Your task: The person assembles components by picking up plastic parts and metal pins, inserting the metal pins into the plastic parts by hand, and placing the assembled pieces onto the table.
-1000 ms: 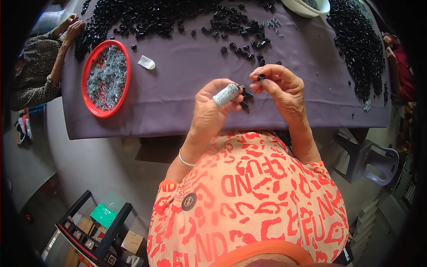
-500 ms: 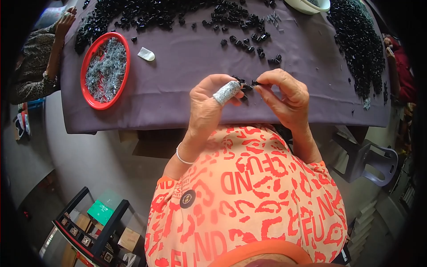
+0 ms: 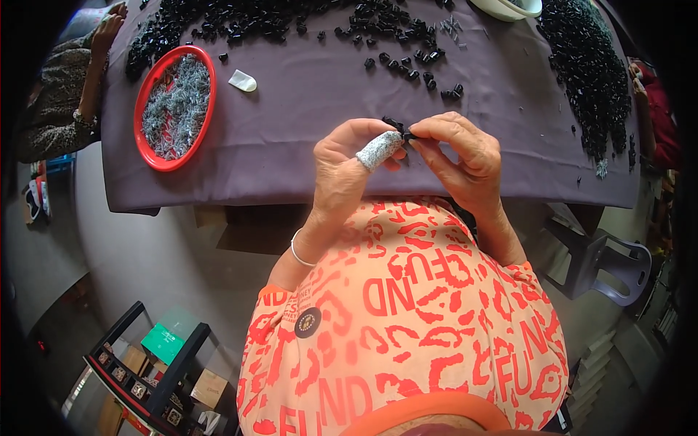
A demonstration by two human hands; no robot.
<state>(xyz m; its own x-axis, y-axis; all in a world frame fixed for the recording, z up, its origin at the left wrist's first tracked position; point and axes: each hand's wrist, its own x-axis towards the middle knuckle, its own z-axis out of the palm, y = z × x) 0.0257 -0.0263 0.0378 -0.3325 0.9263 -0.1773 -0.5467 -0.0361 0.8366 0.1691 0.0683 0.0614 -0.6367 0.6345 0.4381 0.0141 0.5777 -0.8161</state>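
Over the near middle of the table my left hand (image 3: 342,152) is closed on a small black plastic part (image 3: 393,123). A speckled grey-white sleeve (image 3: 379,150) covers its thumb. My right hand (image 3: 465,149) pinches another small black piece (image 3: 409,135) between thumb and fingertips. The two pieces meet between my fingertips, and their exact shapes are partly hidden. Beyond my hands lie several loose black plastic parts (image 3: 412,75), in front of a wide heap of the same kind (image 3: 247,22).
A red oval basket (image 3: 138,134) of thin silvery pieces stands at the left, beside a white finger cover (image 3: 243,81). Another black heap (image 3: 585,80) and a pale bowl (image 3: 502,10) are at the right. People sit at both sides. A grey plastic chair (image 3: 625,272) stands lower right.
My right hand has brought its black piece leftward against the part in my left hand, closing the small gap between them. The view has shifted slightly.
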